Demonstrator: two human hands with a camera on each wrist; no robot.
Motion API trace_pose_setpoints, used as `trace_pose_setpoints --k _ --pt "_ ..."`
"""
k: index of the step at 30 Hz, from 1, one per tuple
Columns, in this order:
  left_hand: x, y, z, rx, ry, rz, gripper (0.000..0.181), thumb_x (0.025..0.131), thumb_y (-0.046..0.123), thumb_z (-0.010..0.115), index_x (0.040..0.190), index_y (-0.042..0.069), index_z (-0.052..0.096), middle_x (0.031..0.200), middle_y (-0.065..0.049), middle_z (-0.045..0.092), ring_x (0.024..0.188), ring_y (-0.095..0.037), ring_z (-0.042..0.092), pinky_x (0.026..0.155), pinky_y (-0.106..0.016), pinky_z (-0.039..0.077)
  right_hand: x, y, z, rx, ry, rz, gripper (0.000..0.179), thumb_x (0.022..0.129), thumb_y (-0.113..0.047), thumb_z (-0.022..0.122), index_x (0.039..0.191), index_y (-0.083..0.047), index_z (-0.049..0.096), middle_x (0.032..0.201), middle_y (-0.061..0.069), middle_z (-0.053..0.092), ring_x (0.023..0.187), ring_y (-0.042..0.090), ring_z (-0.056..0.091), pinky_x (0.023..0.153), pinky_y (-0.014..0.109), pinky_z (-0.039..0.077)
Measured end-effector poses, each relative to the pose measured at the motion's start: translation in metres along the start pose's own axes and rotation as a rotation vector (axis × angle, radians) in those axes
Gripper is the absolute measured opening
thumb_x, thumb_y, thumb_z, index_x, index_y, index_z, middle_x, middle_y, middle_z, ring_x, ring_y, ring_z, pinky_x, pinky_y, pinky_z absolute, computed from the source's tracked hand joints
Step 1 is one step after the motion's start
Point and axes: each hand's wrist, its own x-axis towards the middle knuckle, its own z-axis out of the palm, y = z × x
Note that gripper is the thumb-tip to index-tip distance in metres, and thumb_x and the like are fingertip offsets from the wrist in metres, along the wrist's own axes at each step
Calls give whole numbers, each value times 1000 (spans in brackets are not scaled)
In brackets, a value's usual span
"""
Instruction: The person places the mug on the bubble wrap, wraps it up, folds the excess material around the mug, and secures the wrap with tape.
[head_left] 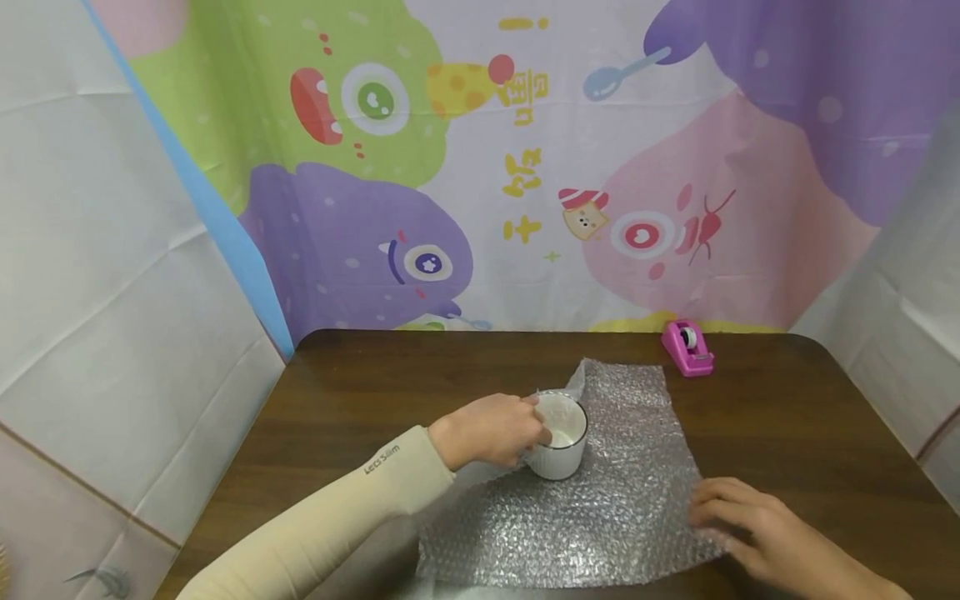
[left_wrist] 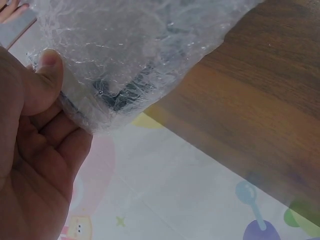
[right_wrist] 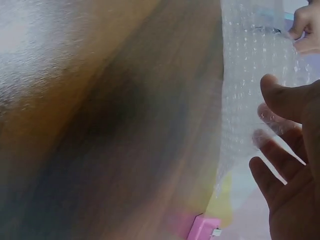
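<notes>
A white cup [head_left: 558, 462] with a dark rim stands upright on a sheet of bubble wrap [head_left: 592, 517]. My left hand [head_left: 495, 429] grips the cup's left side at the rim, and some wrap is tucked in there. The left wrist view has the thumb [left_wrist: 49, 62] against the bubble wrap [left_wrist: 150, 45], with the other fingers curled beneath. At the sheet's right edge is my right hand [head_left: 757, 521]. Its thumb [right_wrist: 280, 100] stands apart from the spread fingers in the right wrist view, and some fingertips show through the wrap.
A pink tape dispenser [head_left: 688, 350] sits at the back right of the brown wooden table [head_left: 360, 375]. Behind the table hangs a cartoon-printed cloth [head_left: 517, 292], with pale sheets [head_left: 135, 250] at the sides.
</notes>
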Motion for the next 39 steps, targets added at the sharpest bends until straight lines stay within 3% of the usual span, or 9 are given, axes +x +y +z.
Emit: trace_pose_setpoints --k 3,8,13,17,24,27,32,35,39 --pt "0 0 1 -11 1 4 21 87 17 79 106 26 78 93 8 73 91 -14 72 82 -30 59 2 1 0 79 5 12 33 105 -35 51 103 -12 75 114 6 69 128 -2 54 108 6 36" --pt "1 -1 2 -16 11 19 22 89 15 77 108 26 77 92 8 74 90 -12 72 84 -30 59 12 -2 -4 109 26 17 33 105 -35 52 105 -12 75 110 4 76 136 -4 52 115 13 33" --pt "1 -2 3 -35 8 21 21 89 13 76 106 25 76 90 8 73 88 -13 73 91 -31 58 24 -5 -7 158 57 24 30 106 -31 52 106 -12 74 107 5 75 131 -2 56 114 14 36" --pt "0 -2 4 -41 8 21 20 89 13 75 105 25 76 90 8 72 88 -14 73 88 -32 59 33 -6 -11 163 70 47 30 107 -32 51 106 -14 74 108 2 75 127 -3 59 110 12 39" --pt "0 -3 2 -53 0 21 22 87 12 75 106 25 76 90 7 71 88 -16 73 82 -32 60 50 -8 -17 184 51 68 12 101 -24 65 105 -17 74 106 2 75 121 1 63 111 13 41" --pt "0 -2 2 -56 -1 22 23 87 12 76 106 25 76 89 7 71 88 -15 72 83 -32 59 59 -7 -20 158 41 59 10 100 -24 67 105 -20 74 105 -2 75 111 1 66 104 11 46" --pt "0 -2 2 -38 10 28 21 88 12 75 104 25 76 89 7 71 89 -16 72 85 -33 59 75 -3 -22 135 20 46 8 94 -22 74 102 -21 73 96 -11 73 87 -1 66 78 8 52" --pt "0 -2 2 -30 12 25 19 88 13 74 102 24 75 88 6 70 88 -16 73 85 -33 60 84 -2 -24 122 19 41 14 88 -14 79 99 -18 73 92 -9 72 83 0 65 75 9 51" --pt "0 -2 2 -31 11 27 19 88 12 75 102 24 75 87 7 71 88 -16 73 87 -33 59 94 -3 -25 70 20 73 11 89 -13 79 96 -19 74 89 -11 72 81 -2 64 73 9 50"
